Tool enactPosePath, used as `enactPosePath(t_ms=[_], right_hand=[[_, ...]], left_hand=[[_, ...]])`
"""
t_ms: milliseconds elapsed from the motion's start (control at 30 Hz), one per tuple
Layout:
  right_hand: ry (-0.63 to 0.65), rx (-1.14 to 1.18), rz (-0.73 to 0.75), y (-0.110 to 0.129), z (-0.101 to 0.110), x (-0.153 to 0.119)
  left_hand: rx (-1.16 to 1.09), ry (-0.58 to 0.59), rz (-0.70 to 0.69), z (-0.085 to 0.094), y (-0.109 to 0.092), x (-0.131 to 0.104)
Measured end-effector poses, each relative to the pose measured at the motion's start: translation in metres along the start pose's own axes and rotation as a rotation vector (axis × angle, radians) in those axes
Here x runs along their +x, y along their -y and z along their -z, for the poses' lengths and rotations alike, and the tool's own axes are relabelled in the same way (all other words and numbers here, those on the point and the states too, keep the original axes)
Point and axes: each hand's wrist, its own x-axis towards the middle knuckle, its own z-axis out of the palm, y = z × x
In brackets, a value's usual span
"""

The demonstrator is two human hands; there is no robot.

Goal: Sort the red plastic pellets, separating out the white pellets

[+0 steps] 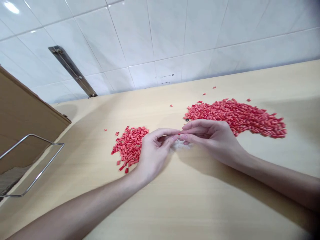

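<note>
Head view: holding one tiny red piece [179,133] at the meeting fingertips of the left hand [153,151] and the right hand [218,141], over the middle of the pale, wood-grained worktop [160,206]. Both hands pinched narrow, thumb close to forefinger, pointed at each other along a line roughly parallel to the worktop's far edge. Of the held piece, showing only a speck between the fingers; cannot tell its long axis or where its ends point. Below the fingertips, a whitish, translucent patch [181,145], largely covered and too blurred to name.

Toward the worktop's left edge, a loose heap of short, hollow red tubes [131,143], lying at mixed angles: some with open ends turned up, a few with long axes aimed toward the near edge. Hidden in part along its right flank by the left hand.

Toward the right edge, a longer heap of red tubes [247,116], lying mostly flat, stretched from behind the right hand and partly covered by it. Just beside the left end of that heap, a small, black, round object [187,119], hard to make out. Near the far edge, a few stray red tubes [214,87].

Behind the far edge, a white tiled wall [167,33]; slanting down it to the far left corner, a dark metal strip [73,71]. Beside the left edge, a brown cardboard panel [27,113] and a bent metal wire [54,144], both cut off at the picture's side. Also cut off: the worktop's near and right edges.
</note>
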Motion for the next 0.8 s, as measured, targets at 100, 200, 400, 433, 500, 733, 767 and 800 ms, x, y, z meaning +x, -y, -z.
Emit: enactPosePath(t_ms=[100,200,400,433,500,733,767,800], right_hand=[[0.008,0.009,-0.002,0.0004,-0.0006,-0.0002],[0.005,0.024,0.001,0.0009,-0.0003,-0.0001],[-0.008,0.022,0.012,0.0012,-0.0006,-0.0009],[-0.008,0.019,0.016,0.0012,-0.0008,-0.0011],[-0.010,0.017,0.029,0.0007,-0.0009,-0.0013],[-0.089,-0.153,0.132,-0.0029,0.0006,-0.0006],[-0.106,-0.165,0.155,-0.0029,0.0004,-0.0008],[-0.119,-0.168,0.173,-0.0028,0.0001,-0.0012]], left_hand=[[0.017,0.002,-0.021,0.0003,0.0011,-0.0002],[0.018,-0.009,-0.022,0.0003,0.0012,-0.0003],[0.018,-0.005,-0.009,-0.0005,0.0001,0.0001],[0.024,-0.004,-0.007,-0.0006,0.0001,0.0001],[0.032,-0.005,-0.002,-0.0006,0.0001,0.0000],[0.082,-0.021,-0.027,0.0003,0.0022,-0.0003],[0.061,-0.018,-0.020,0.0002,0.0028,-0.0003],[0.033,-0.014,-0.015,0.0000,0.0032,-0.0004]])
